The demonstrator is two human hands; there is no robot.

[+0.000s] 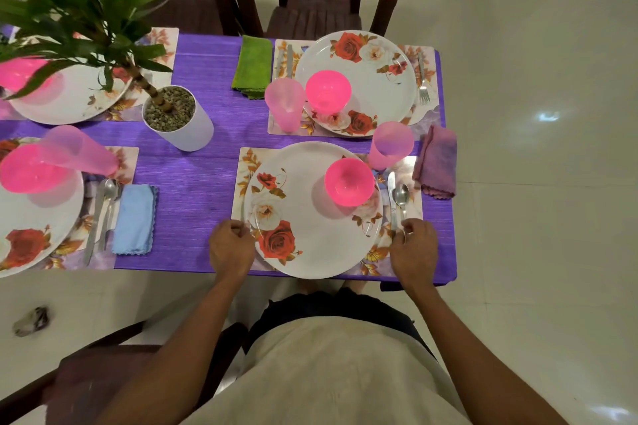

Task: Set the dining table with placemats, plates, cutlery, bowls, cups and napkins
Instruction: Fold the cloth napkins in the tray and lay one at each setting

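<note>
Right now the person stands at the near edge of the purple tabletop (193,190), both hands at the nearest place setting. The left hand (230,245) is curled at the left rim of the floral plate (310,217), and it seems to pinch the fork (251,221), of which only a sliver shows between hand and plate. The right hand (414,248) curls its fingers around the handle ends of the knife (391,197) and spoon (402,197) on the right side of the placemat (411,169).

What could go wrong, as I judge it: the plate overhangs the placemat toward the tabletop edge, so a nudge from either wrist could slide it nearer the drop. The pink bowl (349,181) sits off-centre on the plate, close to the right rim, and a jolt to the plate could shift it. The pink cup (390,145) stands just beyond the knife tip; pushing the cutlery forward carelessly might knock it over.

Knife and spoon lie side by side with their long axes running away from the person, blade tip and spoon bowl pointing toward the far side of the tabletop, handles toward the near edge. The mauve napkin (436,162) lies to the right, hanging partly over the tabletop's side.
</note>
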